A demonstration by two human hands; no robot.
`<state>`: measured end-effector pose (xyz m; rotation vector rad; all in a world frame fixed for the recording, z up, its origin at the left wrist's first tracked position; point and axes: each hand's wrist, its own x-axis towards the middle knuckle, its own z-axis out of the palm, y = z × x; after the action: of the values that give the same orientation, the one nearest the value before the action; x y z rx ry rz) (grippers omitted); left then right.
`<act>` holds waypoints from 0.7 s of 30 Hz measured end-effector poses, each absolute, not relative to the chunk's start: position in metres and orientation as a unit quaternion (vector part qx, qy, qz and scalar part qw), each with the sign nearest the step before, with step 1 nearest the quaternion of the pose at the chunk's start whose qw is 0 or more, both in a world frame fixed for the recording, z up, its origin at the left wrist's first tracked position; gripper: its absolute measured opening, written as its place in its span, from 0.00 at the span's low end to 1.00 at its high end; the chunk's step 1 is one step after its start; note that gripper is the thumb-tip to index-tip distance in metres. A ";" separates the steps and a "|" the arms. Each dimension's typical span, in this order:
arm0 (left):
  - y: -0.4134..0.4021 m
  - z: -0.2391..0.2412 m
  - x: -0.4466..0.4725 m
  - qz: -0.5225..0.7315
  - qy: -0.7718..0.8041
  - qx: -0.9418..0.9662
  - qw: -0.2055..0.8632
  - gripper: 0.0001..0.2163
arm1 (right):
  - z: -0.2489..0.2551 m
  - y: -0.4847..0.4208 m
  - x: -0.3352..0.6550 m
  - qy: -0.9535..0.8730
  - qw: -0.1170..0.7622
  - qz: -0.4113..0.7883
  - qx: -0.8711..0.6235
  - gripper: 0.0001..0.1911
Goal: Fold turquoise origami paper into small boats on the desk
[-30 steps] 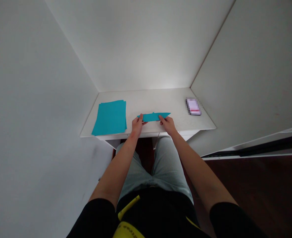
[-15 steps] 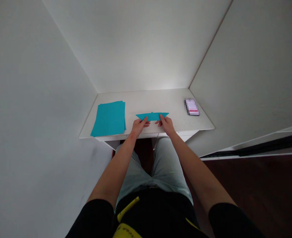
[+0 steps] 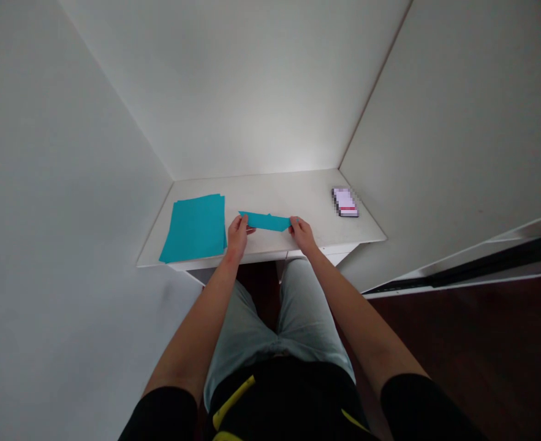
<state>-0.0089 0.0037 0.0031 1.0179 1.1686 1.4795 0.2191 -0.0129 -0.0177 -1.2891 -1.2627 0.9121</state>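
A folded strip of blue paper (image 3: pixel 266 222), with slanted ends and a small point at the middle of its upper edge, is held out above the front part of the white table. My left hand (image 3: pixel 239 234) pinches its left end, thumb on top. At the other end my right hand (image 3: pixel 301 234) grips the right tip between thumb and fingers, covering part of it. The strip tilts slightly, its right side lower.
To the left lies a stack of blue paper sheets (image 3: pixel 196 228), close to my left hand. A phone (image 3: pixel 345 202), blurred out, rests at the right. The white table (image 3: pixel 288 190) stands between walls on three sides.
The hands have spread toward the two ends of the paper strip, which has tipped from nearly level to lower on its right. The whole view has shifted slightly.
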 end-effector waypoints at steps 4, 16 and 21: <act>0.009 0.000 -0.022 0.595 0.493 0.482 0.413 0.21 | -0.015 -0.014 0.218 -0.543 0.537 0.413 -0.496 0.32; 0.008 -0.009 -0.031 0.562 0.530 0.477 0.419 0.21 | -0.017 -0.021 0.219 -0.580 0.524 0.418 -0.462 0.26; 0.008 -0.015 -0.030 0.587 0.510 0.456 0.433 0.21 | -0.019 -0.022 0.218 -0.601 0.460 0.438 -0.485 0.28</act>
<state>-0.0301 0.0081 -0.0153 1.1354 1.2717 1.4613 0.2181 -0.0220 -0.0190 -1.1948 -1.4783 1.0776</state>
